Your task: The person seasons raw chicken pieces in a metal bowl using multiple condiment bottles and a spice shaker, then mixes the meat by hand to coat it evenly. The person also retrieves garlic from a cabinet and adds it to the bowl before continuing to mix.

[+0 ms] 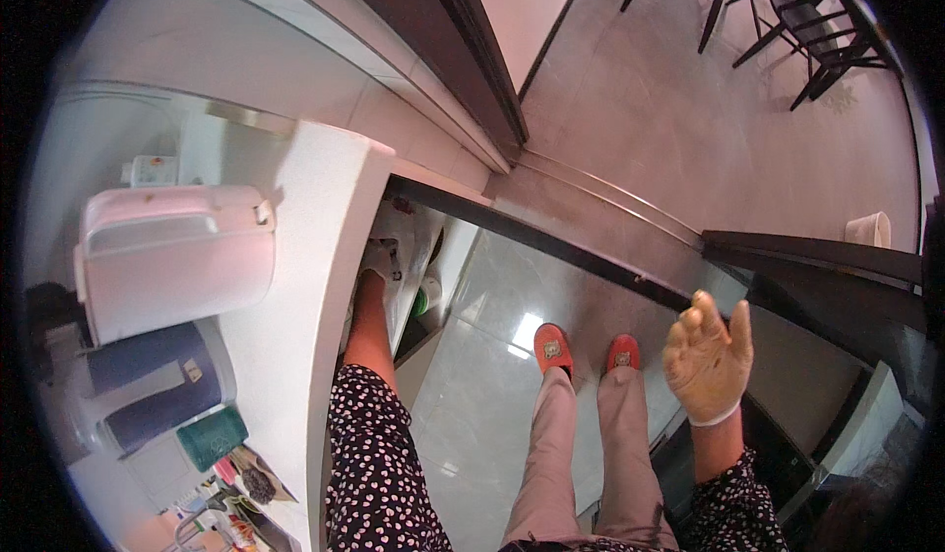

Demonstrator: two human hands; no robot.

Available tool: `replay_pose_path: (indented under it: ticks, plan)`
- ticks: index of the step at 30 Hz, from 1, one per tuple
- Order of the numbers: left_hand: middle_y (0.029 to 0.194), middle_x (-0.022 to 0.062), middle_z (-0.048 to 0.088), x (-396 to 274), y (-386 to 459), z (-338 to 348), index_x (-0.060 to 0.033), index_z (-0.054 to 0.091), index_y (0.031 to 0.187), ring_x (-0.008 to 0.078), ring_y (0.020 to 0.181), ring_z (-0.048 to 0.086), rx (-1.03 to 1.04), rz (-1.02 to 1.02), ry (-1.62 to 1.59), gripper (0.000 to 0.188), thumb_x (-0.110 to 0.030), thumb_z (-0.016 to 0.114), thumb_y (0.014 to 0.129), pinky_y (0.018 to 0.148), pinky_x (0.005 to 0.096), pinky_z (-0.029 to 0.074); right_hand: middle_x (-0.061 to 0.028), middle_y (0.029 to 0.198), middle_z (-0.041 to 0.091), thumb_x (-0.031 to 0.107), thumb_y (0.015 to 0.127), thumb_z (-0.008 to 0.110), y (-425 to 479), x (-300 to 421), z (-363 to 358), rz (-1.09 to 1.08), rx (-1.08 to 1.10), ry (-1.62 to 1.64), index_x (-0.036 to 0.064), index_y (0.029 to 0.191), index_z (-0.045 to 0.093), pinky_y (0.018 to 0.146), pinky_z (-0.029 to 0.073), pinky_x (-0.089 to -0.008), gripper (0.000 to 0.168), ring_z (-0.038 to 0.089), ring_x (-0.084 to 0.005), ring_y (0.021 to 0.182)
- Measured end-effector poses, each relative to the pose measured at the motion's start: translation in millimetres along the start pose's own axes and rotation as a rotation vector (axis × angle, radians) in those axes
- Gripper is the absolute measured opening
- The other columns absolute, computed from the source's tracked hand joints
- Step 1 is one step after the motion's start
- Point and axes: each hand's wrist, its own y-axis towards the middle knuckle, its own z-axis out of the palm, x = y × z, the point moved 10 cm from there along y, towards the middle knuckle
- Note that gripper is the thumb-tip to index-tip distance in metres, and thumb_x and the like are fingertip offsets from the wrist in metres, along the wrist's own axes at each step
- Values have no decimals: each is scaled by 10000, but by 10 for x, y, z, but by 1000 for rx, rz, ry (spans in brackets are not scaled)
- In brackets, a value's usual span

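Observation:
My left hand (373, 262) reaches into an open cabinet under the white counter (295, 271). Most of that hand is hidden, so its grip does not show. Around it are a pale plastic bag (410, 245) and a container with a green part (424, 299). My right hand (707, 364), in a tan-coloured glove, is raised on the right with its palm up and fingers apart, holding nothing. Its fingertips appear close to the far end of a long dark panel edge (539, 240), probably the cabinet door; whether they touch it I cannot tell.
On the counter stand a pink lidded bin (177, 256), a blue container (162, 382) and a green cloth-like item (212, 437), near a faucet (199, 515). My red slippers (552, 347) rest on grey tile. Beyond a doorway track (613, 194) are black chairs (805, 20).

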Motion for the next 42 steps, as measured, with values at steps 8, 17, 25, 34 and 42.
replay_pose_path:
  ticks: [8,17,25,34,42]
  plan:
    - [1495,147,409,236,90,304,-85,448,1416,316,1354,418,113,-194,-184,788,-537,656,805,1111,395,355,-245,1319,529,531,1025,229,136,191,140,-102,318,36,-15,1417,401,1105,358,-531,694,445,-404,1304]
    - [1448,132,445,62,181,333,-76,476,1384,310,1317,436,162,-73,-99,711,-517,612,843,1081,387,379,-257,1367,483,512,1022,234,60,214,125,-137,247,34,25,1474,334,1110,361,-521,672,448,-400,1310]
    - [1394,132,481,318,155,251,-63,495,1353,304,1269,464,162,-131,-189,629,-468,579,879,1049,386,403,-215,1269,566,513,1011,329,38,262,-52,-125,175,35,51,1451,383,1075,416,-497,640,523,-361,1245]
    - [1333,131,521,711,-181,57,-48,515,1318,297,1215,495,-112,-538,-1007,541,-413,542,920,1014,386,430,-236,1286,528,556,1006,268,60,246,-148,-140,180,75,18,1490,298,1062,390,-579,724,463,-449,1270]
    - [1280,131,556,710,-418,153,-34,534,1287,291,1167,523,-345,-864,-2081,468,-364,510,956,983,385,454,-229,1283,527,559,1008,267,101,170,-151,-105,163,72,14,1485,304,1071,380,-563,725,461,-445,1270]
